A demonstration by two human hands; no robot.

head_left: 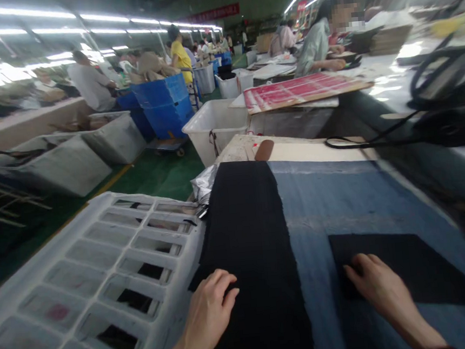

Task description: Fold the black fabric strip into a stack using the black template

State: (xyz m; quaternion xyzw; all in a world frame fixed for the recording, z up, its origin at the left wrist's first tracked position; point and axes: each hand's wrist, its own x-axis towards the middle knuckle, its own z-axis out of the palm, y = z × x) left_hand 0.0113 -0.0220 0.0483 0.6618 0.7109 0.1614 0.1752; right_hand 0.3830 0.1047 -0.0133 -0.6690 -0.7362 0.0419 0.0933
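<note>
While both forearms reach in from the lower edge of the view, each of the hands lies over dark material. Left hand (214, 309): at the left edge of the long black strip (248, 222), wrist low, back of the hand up, fingers bent and pointing right. A gap shows between thumb and forefinger tips; nothing seen pinched, so read as loose. Contact with the strip cannot be confirmed.

Right hand (380, 286): over the left part of the black panel (424, 272), forearm slanting in from lower right, knuckles up, fingers curled downward and toward the left. Cannot tell whether the fingertips grip the panel or only press on it.

Positions: strip runs lengthwise along the left side of the blue surface (311, 238); panel lies flat on the same surface, to the right of the strip and apart from it. Brown block (264, 150) sits just beyond the strip's far end. White slotted crate (97, 262) stands beside the surface, to the left; dark pieces show through several openings.
</note>
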